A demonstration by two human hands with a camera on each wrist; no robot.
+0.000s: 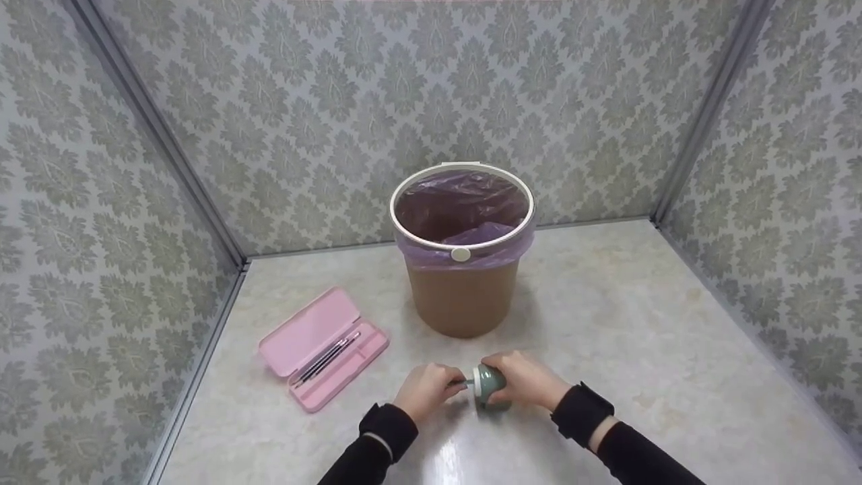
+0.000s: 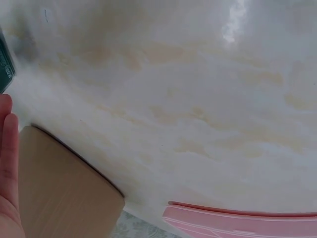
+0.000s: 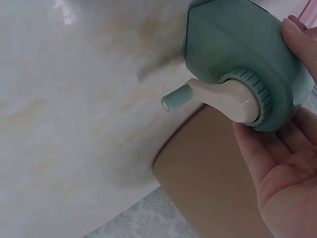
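Observation:
A green hand-crank pencil sharpener (image 1: 491, 382) is near the front middle of the table, gripped round its body by my right hand (image 1: 528, 378). In the right wrist view, its cream crank (image 3: 225, 100) with a green knob (image 3: 177, 98) sticks out free, and my right palm and fingers (image 3: 290, 191) lie beside and behind the body. On the sharpener's white-rimmed side, my left hand (image 1: 427, 387) pinches a thin dark pencil (image 1: 460, 382), mostly hidden by the fingers. Only a corner of the sharpener (image 2: 5, 67) shows in the left wrist view.
A brown bin (image 1: 461, 300) with a white rim and purple liner stands behind the hands. To the left lies an opened pink pencil case (image 1: 306, 330), with pencils (image 1: 328, 359) inside. Patterned walls (image 1: 323, 135) enclose the pale table (image 1: 606, 303) on three sides.

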